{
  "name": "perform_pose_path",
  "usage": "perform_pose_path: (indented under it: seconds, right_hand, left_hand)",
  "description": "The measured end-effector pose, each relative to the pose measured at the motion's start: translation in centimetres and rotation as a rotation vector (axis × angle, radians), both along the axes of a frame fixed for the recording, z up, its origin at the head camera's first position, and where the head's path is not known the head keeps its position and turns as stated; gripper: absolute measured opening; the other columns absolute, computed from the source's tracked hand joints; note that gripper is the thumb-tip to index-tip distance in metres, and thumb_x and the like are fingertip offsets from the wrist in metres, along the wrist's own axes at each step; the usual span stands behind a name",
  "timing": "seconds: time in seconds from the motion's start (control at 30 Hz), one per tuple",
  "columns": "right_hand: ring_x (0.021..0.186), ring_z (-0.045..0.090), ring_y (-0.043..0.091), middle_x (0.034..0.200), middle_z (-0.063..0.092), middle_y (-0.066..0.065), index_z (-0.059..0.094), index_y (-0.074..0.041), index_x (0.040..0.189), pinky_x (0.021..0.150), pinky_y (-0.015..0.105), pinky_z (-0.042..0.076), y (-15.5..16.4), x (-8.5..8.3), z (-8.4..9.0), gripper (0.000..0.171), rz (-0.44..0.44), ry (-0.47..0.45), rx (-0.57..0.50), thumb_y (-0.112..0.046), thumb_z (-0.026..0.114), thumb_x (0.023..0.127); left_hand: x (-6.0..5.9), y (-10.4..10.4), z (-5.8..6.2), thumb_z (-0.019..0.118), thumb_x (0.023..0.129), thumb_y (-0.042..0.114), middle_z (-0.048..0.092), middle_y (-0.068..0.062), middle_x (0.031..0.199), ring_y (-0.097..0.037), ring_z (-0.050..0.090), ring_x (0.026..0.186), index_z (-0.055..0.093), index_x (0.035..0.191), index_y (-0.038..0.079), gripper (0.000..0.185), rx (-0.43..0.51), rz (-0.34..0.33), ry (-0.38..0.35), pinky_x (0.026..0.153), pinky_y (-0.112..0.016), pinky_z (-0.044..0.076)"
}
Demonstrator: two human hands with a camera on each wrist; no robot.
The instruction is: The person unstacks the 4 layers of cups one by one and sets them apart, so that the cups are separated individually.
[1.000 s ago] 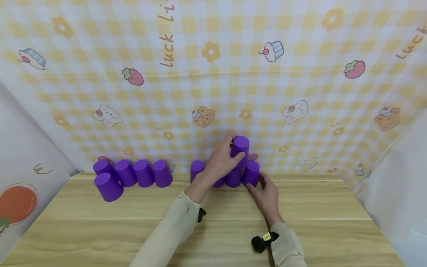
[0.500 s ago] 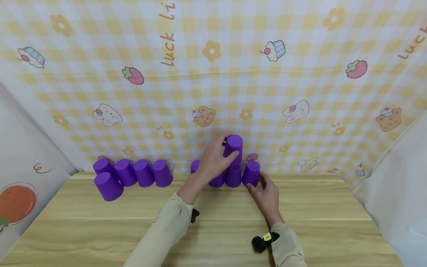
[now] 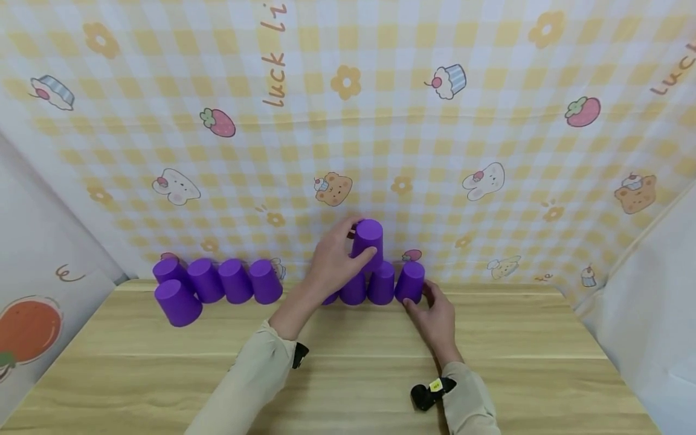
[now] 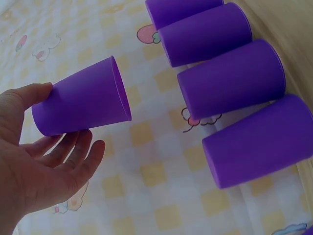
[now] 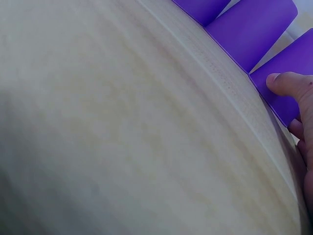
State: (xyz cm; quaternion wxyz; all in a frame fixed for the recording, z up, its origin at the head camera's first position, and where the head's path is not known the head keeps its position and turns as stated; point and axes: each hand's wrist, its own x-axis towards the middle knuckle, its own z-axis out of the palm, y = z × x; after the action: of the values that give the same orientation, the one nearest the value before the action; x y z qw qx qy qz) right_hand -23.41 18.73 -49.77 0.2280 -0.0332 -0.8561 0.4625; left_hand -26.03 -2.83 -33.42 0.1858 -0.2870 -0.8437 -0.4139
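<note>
An upside-down purple cup (image 3: 368, 243) is held up by my left hand (image 3: 333, 260), its thumb and fingers around the cup's closed end. In the left wrist view the raised cup (image 4: 80, 98) is apart from the row of cups, its open rim facing them. That row stands upside down against the patterned cloth, and its left-end cup (image 3: 329, 298) is mostly hidden behind my left hand. My right hand (image 3: 435, 314) grips the right-end cup (image 3: 409, 283) low on its side. The right wrist view shows the thumb (image 5: 288, 83) pressed on that cup.
A second group of upside-down purple cups (image 3: 236, 281) stands to the left, with one cup (image 3: 178, 303) in front of the others. The yellow checked cloth (image 3: 402, 151) rises behind the wooden table (image 3: 522, 350).
My left hand has carried the raised cup leftward along the row, uncovering more of the cups on its right. The right hand stays on the right-end cup.
</note>
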Motion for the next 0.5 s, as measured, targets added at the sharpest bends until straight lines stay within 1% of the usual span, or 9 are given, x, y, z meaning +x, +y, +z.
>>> perform_pose_path:
  seconds: [0.1,0.27,0.4,0.5]
  right_hand:
    - [0.098,0.053,0.021,0.106,0.057,0.010,0.050,-0.007,0.115,0.085,0.031,0.042,0.0,0.1,0.1,0.055,0.004,-0.008,-0.008,-0.022,0.073,0.067]
    - [0.098,0.053,0.021,0.106,0.057,0.009,0.050,-0.007,0.115,0.085,0.030,0.042,0.1,0.1,0.2,0.055,0.013,0.002,-0.019,-0.021,0.073,0.067]
    - [0.098,0.053,0.020,0.105,0.058,0.009,0.051,-0.007,0.114,0.085,0.029,0.042,0.1,0.1,0.2,0.055,0.008,0.002,-0.028,-0.020,0.074,0.067]
    - [0.098,0.053,0.020,0.105,0.058,0.008,0.050,-0.007,0.114,0.086,0.029,0.042,0.1,0.0,0.2,0.055,0.007,-0.006,-0.032,-0.021,0.074,0.067]
  left_hand:
    - [0.5,-0.9,0.2,0.064,0.076,0.029,0.054,0.001,0.104,-0.010,0.050,0.091,0.046,0.119,0.008,0.051,-0.024,-0.001,0.008,0.076,-0.028,0.044]
    - [1.3,-3.1,0.7,0.064,0.075,0.034,0.055,0.001,0.101,-0.010,0.051,0.089,0.046,0.117,0.010,0.052,-0.062,0.003,0.019,0.073,-0.027,0.045]
    - [1.6,-5.0,1.1,0.065,0.074,0.034,0.055,0.001,0.102,-0.012,0.052,0.090,0.046,0.117,0.010,0.053,-0.083,0.022,0.006,0.075,-0.029,0.046]
    - [1.5,-6.2,1.3,0.065,0.073,0.035,0.054,0.003,0.103,-0.011,0.051,0.090,0.046,0.118,0.011,0.054,-0.087,0.035,-0.006,0.076,-0.029,0.045]
